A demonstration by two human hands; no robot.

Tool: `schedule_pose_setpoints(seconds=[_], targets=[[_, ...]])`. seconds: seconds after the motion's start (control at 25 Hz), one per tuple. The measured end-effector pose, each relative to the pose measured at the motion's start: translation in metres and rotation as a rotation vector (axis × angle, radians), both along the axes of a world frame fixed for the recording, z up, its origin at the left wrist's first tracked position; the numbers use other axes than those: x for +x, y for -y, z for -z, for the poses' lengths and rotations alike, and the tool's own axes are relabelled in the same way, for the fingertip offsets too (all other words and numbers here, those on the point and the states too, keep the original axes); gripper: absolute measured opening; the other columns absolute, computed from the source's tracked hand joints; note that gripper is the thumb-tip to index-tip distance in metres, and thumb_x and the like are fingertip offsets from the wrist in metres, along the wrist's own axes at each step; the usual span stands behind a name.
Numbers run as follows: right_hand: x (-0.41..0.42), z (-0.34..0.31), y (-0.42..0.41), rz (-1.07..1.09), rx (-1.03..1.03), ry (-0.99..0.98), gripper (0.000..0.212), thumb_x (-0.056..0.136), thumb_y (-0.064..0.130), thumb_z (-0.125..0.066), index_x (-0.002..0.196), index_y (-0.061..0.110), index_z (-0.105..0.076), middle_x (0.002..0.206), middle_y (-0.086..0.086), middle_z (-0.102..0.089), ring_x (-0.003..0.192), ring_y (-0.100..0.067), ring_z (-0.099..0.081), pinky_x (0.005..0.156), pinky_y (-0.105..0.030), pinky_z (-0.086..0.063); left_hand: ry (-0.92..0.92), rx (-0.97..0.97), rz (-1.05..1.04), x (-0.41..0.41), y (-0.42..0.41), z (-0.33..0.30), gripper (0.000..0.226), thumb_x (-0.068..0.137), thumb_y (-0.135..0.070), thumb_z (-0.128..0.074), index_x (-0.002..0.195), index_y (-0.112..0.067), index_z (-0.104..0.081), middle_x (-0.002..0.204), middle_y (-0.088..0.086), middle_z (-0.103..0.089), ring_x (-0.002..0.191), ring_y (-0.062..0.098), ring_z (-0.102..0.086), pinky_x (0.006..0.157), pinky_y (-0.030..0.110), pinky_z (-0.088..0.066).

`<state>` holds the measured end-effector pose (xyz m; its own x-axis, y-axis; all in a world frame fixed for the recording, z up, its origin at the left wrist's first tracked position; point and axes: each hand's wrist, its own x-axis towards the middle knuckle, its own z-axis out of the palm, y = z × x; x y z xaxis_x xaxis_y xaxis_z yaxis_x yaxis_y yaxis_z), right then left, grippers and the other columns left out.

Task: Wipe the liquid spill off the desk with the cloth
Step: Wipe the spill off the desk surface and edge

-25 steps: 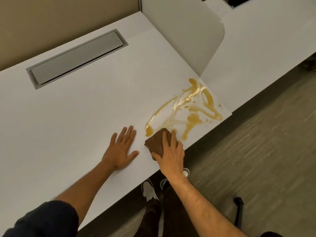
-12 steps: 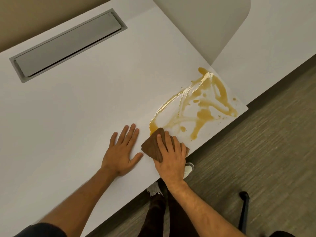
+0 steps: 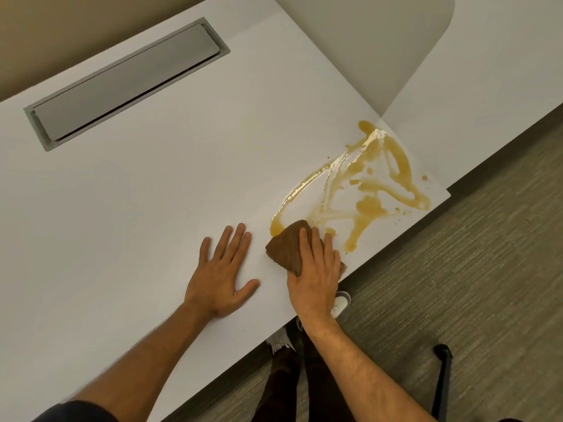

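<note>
A yellow-brown liquid spill (image 3: 367, 190) spreads in loops and streaks over the right corner of the white desk (image 3: 137, 208). A folded brown cloth (image 3: 285, 248) lies on the desk at the spill's near left end, touching the puddle there. My right hand (image 3: 315, 275) presses flat on the cloth, fingers spread over it. My left hand (image 3: 221, 275) rests flat on the bare desk just left of the cloth, palm down, fingers apart, holding nothing.
A grey cable hatch (image 3: 125, 83) is set into the desk at the back left. A pale divider panel (image 3: 365, 41) stands behind the spill. The desk's front edge runs diagonally; carpet floor (image 3: 472, 284), my shoes and a black chair leg (image 3: 441, 379) lie below.
My right hand has spread flatter over the cloth, which stays at the spill's near end. My left hand stays put. The camera view has shifted.
</note>
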<state>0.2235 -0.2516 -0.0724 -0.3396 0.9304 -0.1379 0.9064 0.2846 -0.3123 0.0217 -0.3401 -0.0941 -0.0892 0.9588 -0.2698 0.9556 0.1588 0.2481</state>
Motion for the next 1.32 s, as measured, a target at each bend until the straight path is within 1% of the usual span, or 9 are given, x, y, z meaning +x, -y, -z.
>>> schedule_pose_setpoints(seconds=[0.16,0.36,0.52,0.72,0.92,1.04,1.16,1.24,1.32], targets=[[-0.016,0.005,-0.006,-0.128,0.04,0.1,0.101,0.08,0.042,-0.074,0.161,0.016,-0.02,0.168,-0.015,-0.021,0.154,-0.04,-0.019,0.12,-0.058,-0.026,0.001,-0.015,-0.003,-0.002,0.001,0.0,0.093,0.095,-0.079,-0.018,0.169,-0.025,0.003,0.178,-0.001,0.01,0.164,0.026,0.011,0.13,0.059,0.002],[-0.042,0.008,-0.02,-0.184,0.06,0.075,0.091,0.092,0.056,-0.057,0.162,0.019,-0.013,0.169,-0.014,-0.017,0.155,-0.04,-0.015,0.12,-0.059,-0.022,0.012,-0.023,-0.01,-0.001,0.002,0.003,0.096,0.095,-0.081,-0.02,0.169,-0.023,0.004,0.178,-0.002,0.011,0.164,0.024,0.012,0.13,0.059,0.004],[-0.064,0.007,-0.036,-0.274,0.06,0.026,0.084,0.09,0.043,-0.063,0.16,0.02,-0.023,0.166,-0.011,-0.028,0.151,-0.038,-0.027,0.116,-0.06,-0.028,0.011,-0.022,-0.03,0.0,0.0,0.004,0.099,0.095,-0.082,-0.019,0.168,-0.023,0.009,0.177,-0.001,0.014,0.164,0.022,0.013,0.13,0.056,0.008],[-0.049,0.01,-0.037,-0.395,0.094,-0.089,0.067,0.091,0.027,-0.062,0.154,0.022,-0.04,0.16,-0.006,-0.04,0.143,-0.035,-0.038,0.114,-0.057,-0.03,0.044,-0.011,-0.05,0.002,0.002,0.002,0.102,0.094,-0.082,-0.022,0.168,-0.018,0.009,0.177,0.002,0.016,0.163,0.021,0.014,0.131,0.055,0.003],[0.005,0.009,0.002,-0.498,0.063,-0.08,0.083,0.077,0.019,-0.071,0.153,0.024,-0.039,0.161,-0.003,-0.039,0.142,-0.032,-0.039,0.112,-0.055,-0.034,0.046,0.034,-0.093,-0.001,0.002,0.002,0.112,0.092,-0.083,-0.032,0.167,-0.01,0.01,0.176,0.009,0.017,0.163,0.029,0.013,0.132,0.051,-0.003],[0.022,-0.003,0.018,-0.264,-0.044,-0.264,0.079,0.081,0.013,-0.07,0.152,0.028,-0.041,0.158,0.0,-0.045,0.141,-0.026,-0.043,0.11,-0.056,-0.04,0.045,0.004,-0.086,0.001,0.004,0.002,0.119,0.089,-0.088,-0.033,0.167,-0.01,0.01,0.176,0.008,0.017,0.163,0.029,0.014,0.131,0.057,-0.009],[0.007,-0.014,-0.004,0.084,-0.255,-0.584,0.077,0.092,0.024,-0.063,0.156,0.043,-0.025,0.159,0.016,-0.035,0.148,-0.013,-0.033,0.12,-0.048,-0.031,0.064,0.002,-0.114,0.002,0.001,0.001,0.118,0.088,-0.089,-0.032,0.167,-0.012,0.01,0.176,0.006,0.018,0.163,0.028,0.015,0.131,0.057,-0.005],[-0.007,-0.01,-0.021,-0.023,-0.187,-0.458,0.078,0.097,0.037,-0.057,0.161,0.038,-0.012,0.168,0.012,-0.016,0.156,-0.018,-0.017,0.124,-0.048,-0.021,0.055,0.005,-0.167,0.002,0.0,0.0,0.116,0.09,-0.088,-0.032,0.168,-0.013,0.01,0.177,0.006,0.017,0.163,0.029,0.015,0.131,0.054,0.002],[-0.02,0.003,-0.027,-0.255,-0.001,-0.11,0.079,0.1,0.055,-0.045,0.163,0.024,-0.01,0.171,-0.006,-0.008,0.158,-0.03,-0.007,0.124,-0.055,-0.016,0.033,0.005,-0.196,0.003,0.001,0.001,0.114,0.091,-0.087,-0.031,0.168,-0.014,0.009,0.176,0.006,0.017,0.163,0.03,0.015,0.13,0.053,0.005]])
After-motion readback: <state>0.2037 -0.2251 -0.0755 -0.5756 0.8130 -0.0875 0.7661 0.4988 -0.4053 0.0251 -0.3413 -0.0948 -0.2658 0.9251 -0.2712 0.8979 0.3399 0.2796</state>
